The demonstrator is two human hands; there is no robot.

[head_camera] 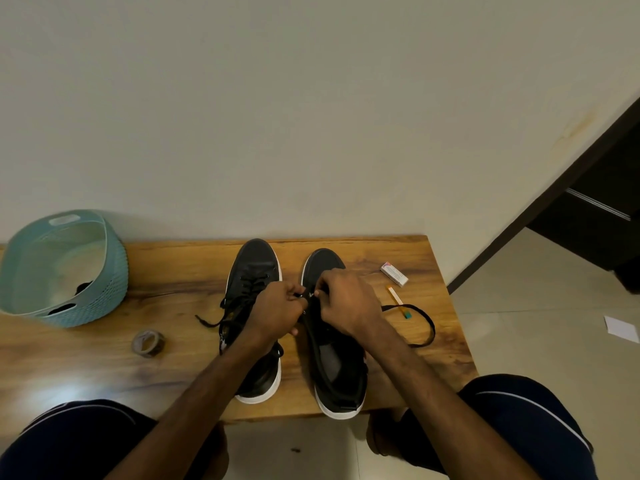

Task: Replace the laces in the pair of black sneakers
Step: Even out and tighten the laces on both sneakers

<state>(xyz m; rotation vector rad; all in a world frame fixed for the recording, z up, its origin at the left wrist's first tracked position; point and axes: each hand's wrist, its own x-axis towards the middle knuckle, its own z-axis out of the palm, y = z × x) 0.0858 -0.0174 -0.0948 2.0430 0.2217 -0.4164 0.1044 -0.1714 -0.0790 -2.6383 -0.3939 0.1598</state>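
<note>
- Both hands meet over the front eyelets of the right sneaker [341, 372]: the left hand [277, 311] has thumb and fingers curled in, pinching the black lace [427, 327] at the eyelet row, and the right hand [348, 304] is curled over the same spot, pinching it from the other side. The fingertips themselves are mostly hidden by the knuckles.
- Under everything is a wooden table [104, 375], set against the wall.
- At its far left sits a teal basket [114, 271] with something dark in the bottom.
- The left sneaker [254, 268] stands just beside the right one and looks laced, one end trailing off to its left. The right sneaker is open along most of its tongue, so I judge its lacing barely begun.
- The free length of lace loops out to the right, close to the table edge. A sharp pull could drag it over the pen [398, 301] it lies across, or draw the lace unevenly so one end runs short.
- A tape roll [149, 342] lies left of the sneakers.
- A small box [394, 274] lies beyond the pen.
- Pinching this close, a frayed tip could miss the eyelet, or the lace could twist.
</note>
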